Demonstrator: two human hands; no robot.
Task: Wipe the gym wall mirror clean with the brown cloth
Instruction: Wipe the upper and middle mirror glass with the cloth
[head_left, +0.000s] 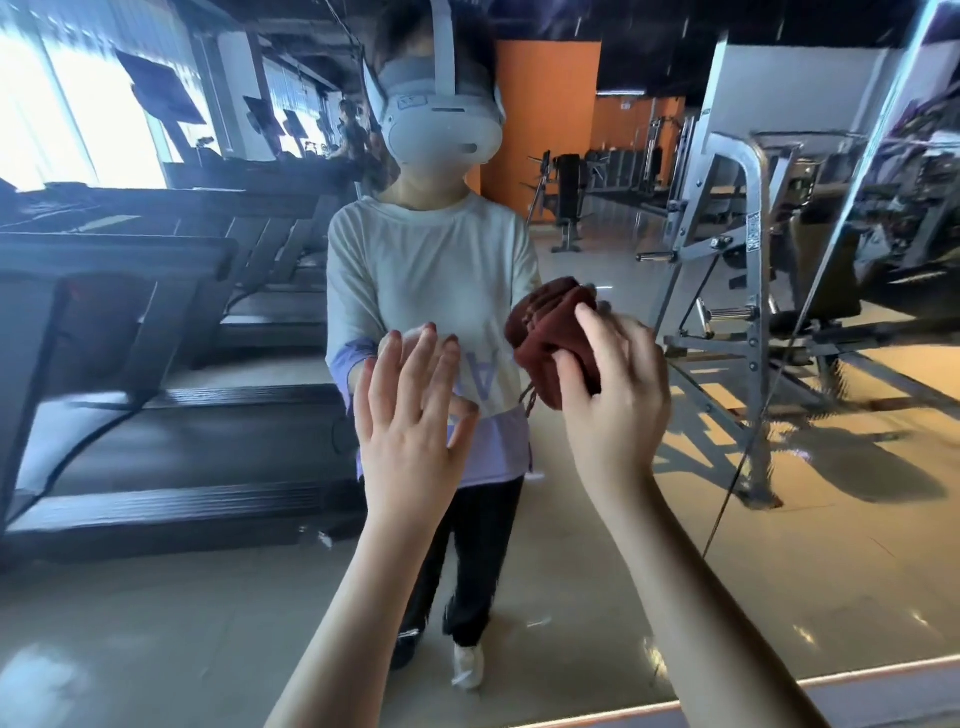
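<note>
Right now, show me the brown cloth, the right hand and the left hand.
brown cloth (540, 340), head view, bunched fabric left of the fingers.
right hand (615, 387), head view, back of the hand.
left hand (410, 421), head view, back of the hand.

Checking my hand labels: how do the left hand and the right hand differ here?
The left hand has straight, spread fingers; the right hand has curled ones. The left hand holds nothing; the right hand grips the bunched brown cloth. Both reach toward the mirror.
</note>
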